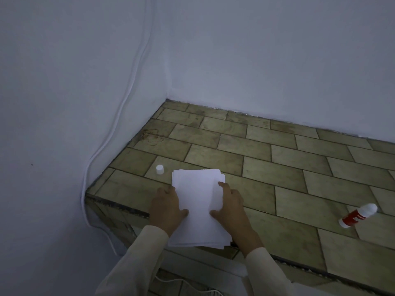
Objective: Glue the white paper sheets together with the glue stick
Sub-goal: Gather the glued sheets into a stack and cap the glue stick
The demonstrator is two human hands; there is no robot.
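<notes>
Head view of a tiled surface (277,167) built into the corner of a pale room. A stack of white paper sheets (198,201) lies near the surface's front left corner, its near end projecting slightly past the front edge; the sheets are not squared, and their corners fan out at the far right and the near right. The left hand (165,207) rests against the stack's left edge, fingers curled along the side and thumb lying on the top sheet. The right hand (230,205) mirrors it on the right edge, fingers extended along the side and thumb pressed on the top sheet. Both hands are partly open and bracket the stack between them; whether either lifts the sheets off the surface cannot be told. Cream sleeves (136,259) cover both forearms. A small white cap (159,169) stands upright on the surface just beyond the stack's far left corner, apart from the paper. The glue stick (358,215), red-labelled with a white body, lies on its side well apart from the stack, far to the right, touched by neither hand. A white cable (128,86) runs down the left wall and passes below the surface's front left corner.
</notes>
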